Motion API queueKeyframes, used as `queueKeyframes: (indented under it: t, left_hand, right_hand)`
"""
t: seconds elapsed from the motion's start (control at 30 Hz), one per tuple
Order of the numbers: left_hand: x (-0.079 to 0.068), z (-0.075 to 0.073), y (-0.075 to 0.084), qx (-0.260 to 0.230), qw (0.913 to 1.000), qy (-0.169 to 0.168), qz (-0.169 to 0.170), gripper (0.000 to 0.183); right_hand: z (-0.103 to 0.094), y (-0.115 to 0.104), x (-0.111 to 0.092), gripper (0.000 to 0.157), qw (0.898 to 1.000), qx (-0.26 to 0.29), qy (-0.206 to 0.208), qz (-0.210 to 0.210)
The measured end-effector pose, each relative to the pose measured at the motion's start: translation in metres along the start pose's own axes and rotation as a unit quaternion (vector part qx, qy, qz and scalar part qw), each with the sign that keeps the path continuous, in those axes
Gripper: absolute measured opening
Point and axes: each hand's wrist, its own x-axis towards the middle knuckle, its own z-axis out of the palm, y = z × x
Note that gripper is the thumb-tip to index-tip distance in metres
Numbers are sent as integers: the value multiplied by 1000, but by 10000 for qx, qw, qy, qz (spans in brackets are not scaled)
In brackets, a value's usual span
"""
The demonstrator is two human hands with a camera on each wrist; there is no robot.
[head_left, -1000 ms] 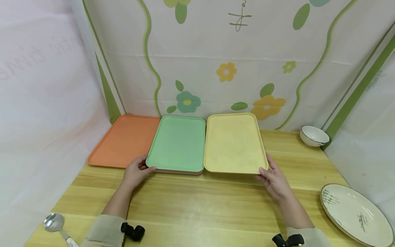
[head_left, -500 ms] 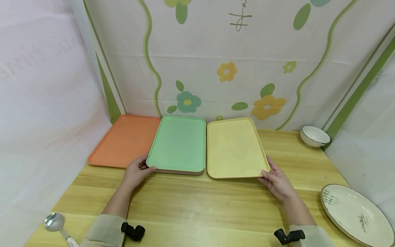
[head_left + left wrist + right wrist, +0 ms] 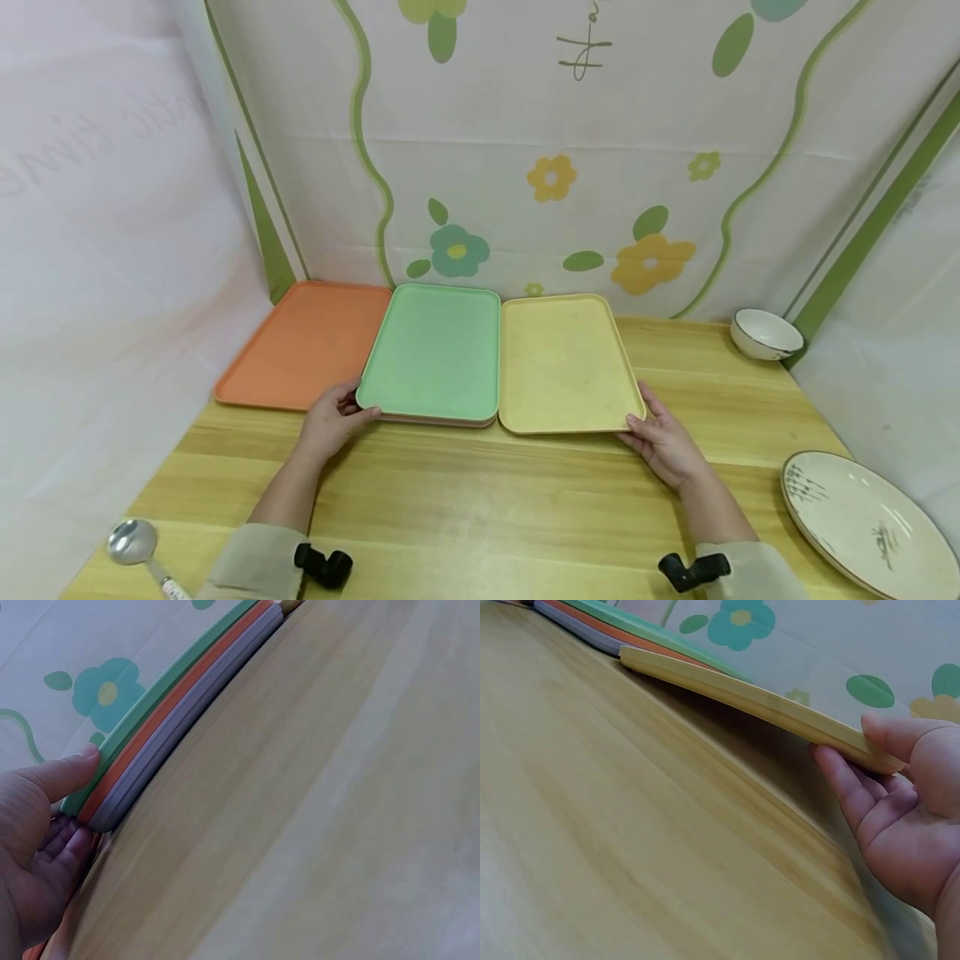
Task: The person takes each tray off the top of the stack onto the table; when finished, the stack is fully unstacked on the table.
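At the front left corner of a stack of trays, my left hand grips the edge with the thumb on the rim. The stack has a green tray on top, and under it an orange tray and a grey-purple tray show in the left wrist view. My right hand holds a yellow tray by its front right corner, thumb above and fingers beneath. That corner is lifted off the table in the right wrist view, while the tray's left edge lies close against the stack.
Another orange tray lies flat on the wooden table left of the stack. A small bowl stands at the back right, an oval plate at the right, a spoon front left. A patterned cloth wall rises behind.
The yellow tray has come down and toward me, first slightly right, then back left against the green stack. My right hand moved with it; my left hand stayed put.
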Motion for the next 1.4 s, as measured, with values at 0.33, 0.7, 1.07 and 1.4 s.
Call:
queueKeyframes:
  t: [0.33,0.7,1.07,1.4]
  left_hand:
    - [0,-1,-2,-11,10000,6,-31,77]
    - [0,-2,-2,-57,10000,-36,-39,77]
    - [2,-1,-2,3,10000,2,21,77]
    - [0,-1,-1,-42,10000,-78,33,77]
  right_hand:
    - [2,2,4,80,9811,-1733,704,492]
    - [10,-12,2,86,9094,-3820,1361,929]
    - [40,-13,17,80,9126,-3942,1075,156]
    - [88,4,50,75,9233,-3774,714,94]
